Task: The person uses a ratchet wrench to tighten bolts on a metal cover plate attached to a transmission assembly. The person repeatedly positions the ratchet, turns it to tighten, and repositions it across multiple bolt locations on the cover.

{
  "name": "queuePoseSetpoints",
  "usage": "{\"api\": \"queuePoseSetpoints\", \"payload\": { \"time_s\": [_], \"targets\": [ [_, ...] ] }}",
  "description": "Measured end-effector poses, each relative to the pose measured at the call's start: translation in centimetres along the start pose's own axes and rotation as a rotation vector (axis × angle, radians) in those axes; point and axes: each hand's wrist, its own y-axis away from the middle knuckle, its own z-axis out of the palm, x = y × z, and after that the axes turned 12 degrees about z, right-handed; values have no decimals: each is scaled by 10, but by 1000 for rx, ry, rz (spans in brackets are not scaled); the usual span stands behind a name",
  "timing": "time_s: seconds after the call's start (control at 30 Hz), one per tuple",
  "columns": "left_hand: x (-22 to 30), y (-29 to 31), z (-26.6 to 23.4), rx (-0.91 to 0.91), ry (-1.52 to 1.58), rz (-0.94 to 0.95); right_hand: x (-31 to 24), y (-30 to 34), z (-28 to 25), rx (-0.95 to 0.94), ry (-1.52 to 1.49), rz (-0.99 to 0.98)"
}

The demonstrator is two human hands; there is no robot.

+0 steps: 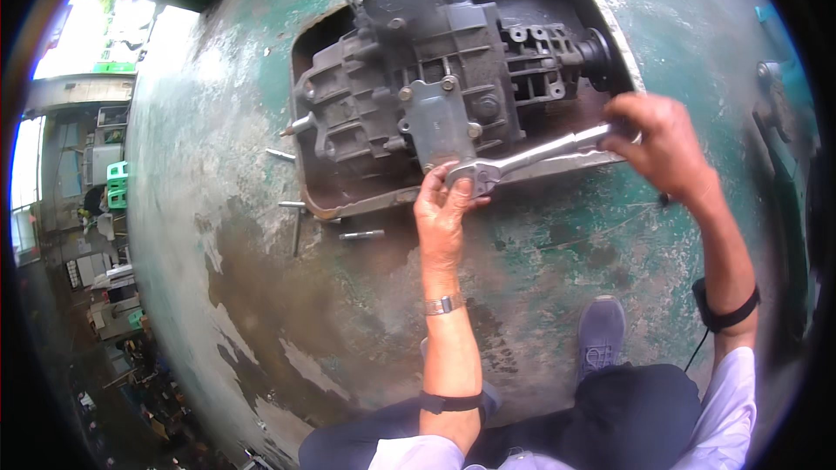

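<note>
A grey cast-metal gearbox [401,78] lies in a dark metal tray [348,206] on the floor. Bolts stand around a flat cover plate [438,122] on its near side. My left hand [446,209] is closed around the head of a ratchet wrench [531,155], beside the plate's lower edge. The wrench's handle slants up to the right, where my right hand [657,141] grips its end. Whether the wrench sits on a bolt is hidden behind my left fingers.
Several loose metal rods [361,234] lie on the worn green floor [522,278] left of and below the tray. My shoe [601,331] rests below the tray on the right. Green stools [116,184] and cluttered shelving stand far left. Teal equipment [775,78] edges the right.
</note>
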Motion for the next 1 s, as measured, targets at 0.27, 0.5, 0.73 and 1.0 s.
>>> {"api": "queuePoseSetpoints", "payload": {
  "time_s": [0.27,0.5,0.73,1.0],
  "targets": [
    [1,-5,9,27,37,-75,17,2,70,119,153,68],
    [-7,-6,-2,-76,75,-42,-43,142,188,-377,-619,505],
    [-1,-13,-7,-89,29,-85,-88,135,202,-1128,-1199,512],
    [-11,-6,-3,-5,47,-77,-4,72,41,-422,-336,431]
  ]
}}
